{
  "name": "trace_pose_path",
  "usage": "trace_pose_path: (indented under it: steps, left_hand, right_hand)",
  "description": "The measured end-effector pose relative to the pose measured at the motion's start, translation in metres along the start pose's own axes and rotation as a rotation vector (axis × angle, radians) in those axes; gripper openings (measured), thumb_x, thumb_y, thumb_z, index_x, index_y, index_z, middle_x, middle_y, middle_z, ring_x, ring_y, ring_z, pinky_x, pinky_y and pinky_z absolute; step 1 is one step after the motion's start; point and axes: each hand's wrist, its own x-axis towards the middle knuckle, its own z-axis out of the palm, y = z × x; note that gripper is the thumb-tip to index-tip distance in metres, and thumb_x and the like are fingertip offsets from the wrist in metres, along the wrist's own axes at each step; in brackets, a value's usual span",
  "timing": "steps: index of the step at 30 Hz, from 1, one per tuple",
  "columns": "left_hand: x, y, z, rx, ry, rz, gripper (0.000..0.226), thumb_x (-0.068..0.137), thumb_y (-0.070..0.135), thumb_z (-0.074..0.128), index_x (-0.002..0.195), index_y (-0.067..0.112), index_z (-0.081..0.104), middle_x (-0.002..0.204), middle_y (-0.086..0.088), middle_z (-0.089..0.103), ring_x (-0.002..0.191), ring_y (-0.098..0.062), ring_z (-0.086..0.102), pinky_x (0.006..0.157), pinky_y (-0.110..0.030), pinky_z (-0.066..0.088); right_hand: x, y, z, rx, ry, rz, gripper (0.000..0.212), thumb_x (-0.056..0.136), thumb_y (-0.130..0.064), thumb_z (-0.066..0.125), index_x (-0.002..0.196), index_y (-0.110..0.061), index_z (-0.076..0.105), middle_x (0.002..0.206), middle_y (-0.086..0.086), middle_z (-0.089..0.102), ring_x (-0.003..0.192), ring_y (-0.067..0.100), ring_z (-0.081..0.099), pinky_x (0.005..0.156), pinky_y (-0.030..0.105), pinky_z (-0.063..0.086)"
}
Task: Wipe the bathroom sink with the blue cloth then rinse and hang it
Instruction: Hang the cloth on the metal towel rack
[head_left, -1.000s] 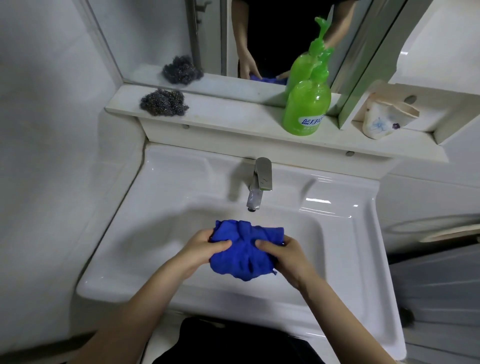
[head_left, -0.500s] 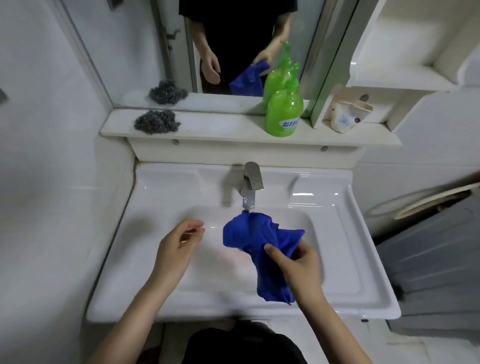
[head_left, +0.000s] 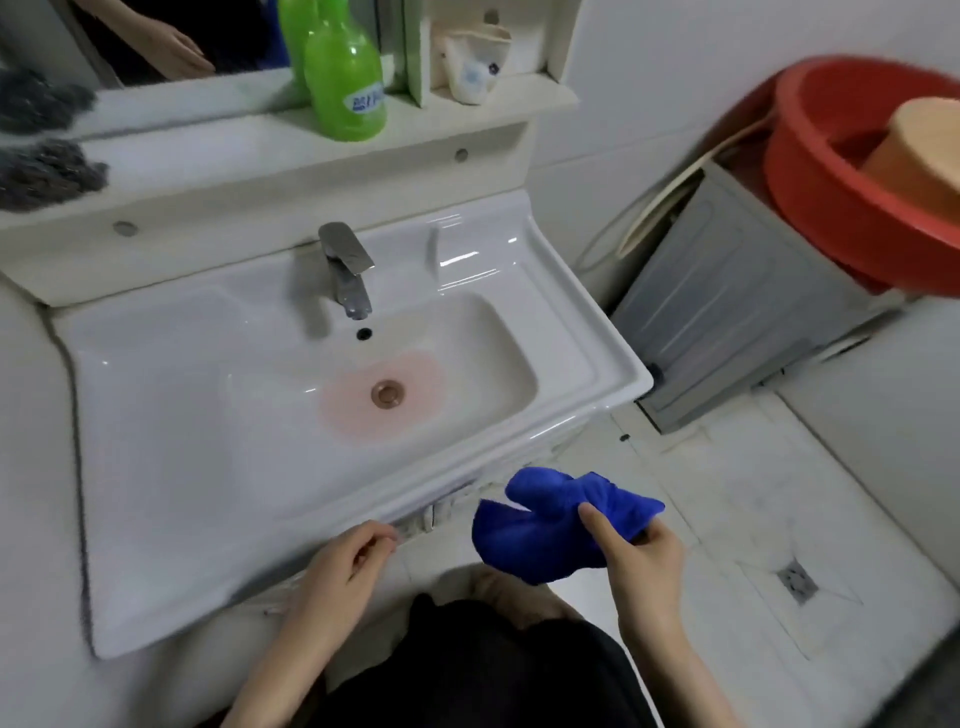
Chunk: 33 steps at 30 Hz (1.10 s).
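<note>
The blue cloth (head_left: 550, 525) is bunched in my right hand (head_left: 636, 558), held in the air to the right of the white sink's (head_left: 171, 483) front edge, over the tiled floor. My left hand (head_left: 345, 564) hovers at the sink's front rim, fingers loosely curled and holding nothing. The basin shows a copper drain (head_left: 387, 392) with a pinkish patch around it. The metal tap (head_left: 345, 270) stands at the back, with no water running.
A green soap bottle (head_left: 345, 78) and steel wool (head_left: 49, 174) sit on the shelf below the mirror. A cup holder (head_left: 475, 62) is at the shelf's right end. A grey box (head_left: 727, 306) and a red basin (head_left: 841, 176) stand at right. A floor drain (head_left: 797, 582) is in the tiles.
My right hand has carried the cloth out of the basin to the right, past the sink's front edge. My left hand let go of it and drew back. The view swung right.
</note>
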Motion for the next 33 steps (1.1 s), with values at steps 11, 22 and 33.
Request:
trace_pose_path:
  steps: [11, 22, 33]
  left_hand:
    - [0.057, 0.116, 0.089, 0.277, -0.235, 0.355, 0.016, 0.097, 0.026, 0.055, 0.108, 0.029, 0.066, 0.107, 0.018, 0.064, 0.102, 0.000, 0.058, 0.087, -0.019, 0.044]
    - [0.014, 0.147, 0.292, 0.272, -0.460, 0.184, 0.027, 0.100, 0.028, 0.050, 0.124, 0.027, 0.063, 0.122, 0.012, 0.061, 0.110, 0.000, 0.054, 0.094, -0.011, 0.039]
    - [0.096, 0.189, 0.309, 0.238, -0.258, 0.119, 0.015, 0.096, 0.024, 0.056, 0.098, 0.032, 0.069, 0.098, 0.016, 0.070, 0.092, 0.003, 0.062, 0.079, -0.017, 0.045]
  right_hand:
    - [0.016, 0.032, -0.161, 0.080, 0.332, 0.032, 0.016, 0.080, -0.017, 0.077, 0.084, -0.007, 0.065, 0.082, 0.011, 0.069, 0.077, 0.025, 0.065, 0.060, 0.031, 0.048]
    - [0.073, 0.107, -0.313, 0.189, 0.509, 0.221, 0.024, 0.080, -0.011, 0.077, 0.077, -0.004, 0.054, 0.065, 0.004, 0.052, 0.061, 0.021, 0.050, 0.052, 0.027, 0.039]
    - [0.181, 0.072, -0.332, 0.124, 0.413, 0.202, 0.030, 0.080, -0.017, 0.076, 0.070, -0.006, 0.050, 0.061, 0.002, 0.042, 0.057, 0.019, 0.041, 0.053, 0.028, 0.036]
